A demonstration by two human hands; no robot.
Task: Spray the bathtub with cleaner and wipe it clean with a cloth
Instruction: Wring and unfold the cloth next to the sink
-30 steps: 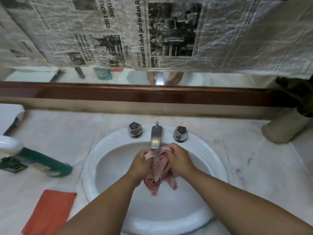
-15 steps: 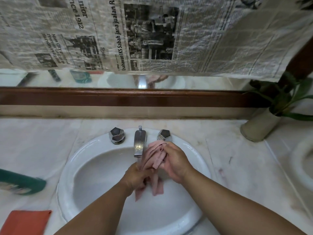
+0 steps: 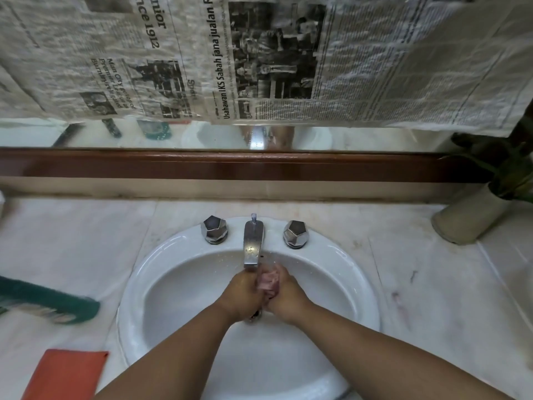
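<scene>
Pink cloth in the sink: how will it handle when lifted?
Probably floppy: the pink cloth is crushed into a small wad between the left hand and right hand. Likely wet, so heavy for its size and dripping, since it sits under the faucet with droplets on the sink.

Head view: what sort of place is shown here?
Probably a bathroom washstand: a white basin with a chrome tap is set in a marble counter, under a wall mirror.
</scene>
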